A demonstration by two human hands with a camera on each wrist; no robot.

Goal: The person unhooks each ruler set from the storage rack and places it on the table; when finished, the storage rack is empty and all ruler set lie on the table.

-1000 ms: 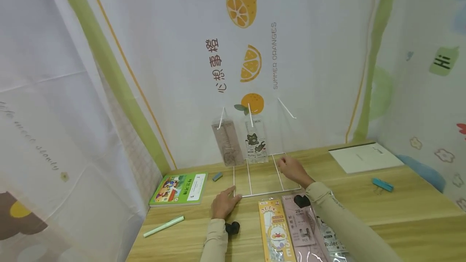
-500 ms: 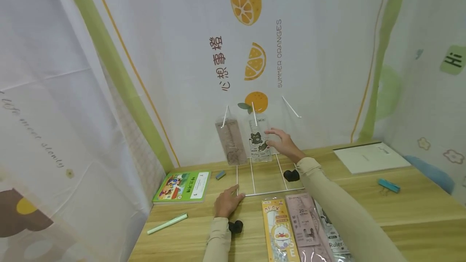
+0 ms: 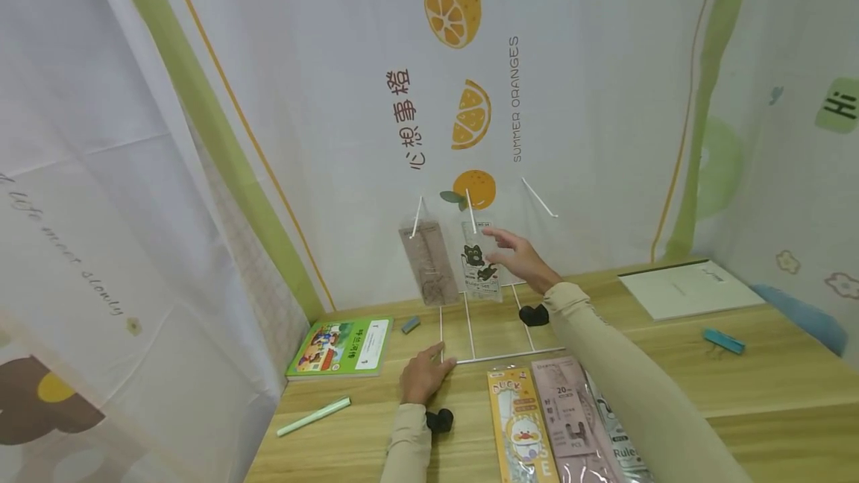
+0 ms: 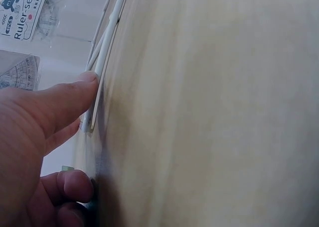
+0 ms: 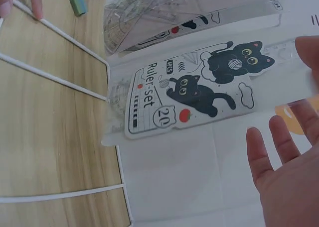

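Two ruler packs already hang on the white wire rack (image 3: 493,334) at the worktop's far edge; the right hand (image 3: 520,258), fingers spread and empty, is at the cat ruler set (image 3: 481,267), just hung. Left hand (image 3: 423,379) presses the rack's base flat. Three packs (image 3: 560,423) at the near edge still wait

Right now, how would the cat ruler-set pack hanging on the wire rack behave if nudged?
The cat ruler-set pack hangs from one white hook, so it would probably swing freely. Its thin clear sleeve suggests it is light and slightly flexible. The glossy plastic may feel slippery to the open right hand.
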